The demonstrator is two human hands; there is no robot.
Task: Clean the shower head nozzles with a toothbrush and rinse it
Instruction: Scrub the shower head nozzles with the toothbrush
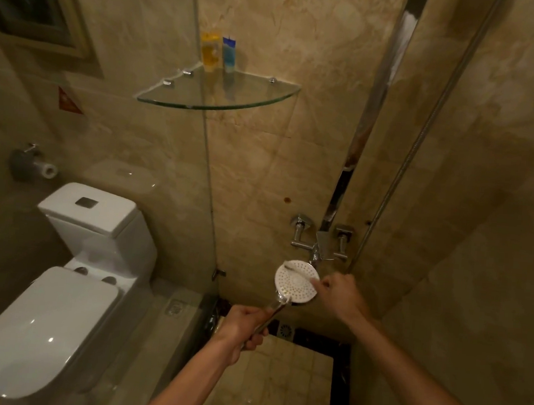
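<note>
Left side: glass partition closes the stall off from the toilet.
Above: glass corner shelf juts out, two bottles in its back corner.
Ahead: mixer tap projects from wall just behind the shower head.
Right: hose runs along wall.
Below: open room over the stall floor.

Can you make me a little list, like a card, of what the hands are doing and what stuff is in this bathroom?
place: tiled shower corner beside a glass panel
left hand: grips the handle of the shower head, nozzle face turned up
right hand: pinches a toothbrush lying across the nozzle face
water: none seen running
tap: on the wall just above the shower head
glass shelf: holds two small bottles
toilet: left, lid down
</note>
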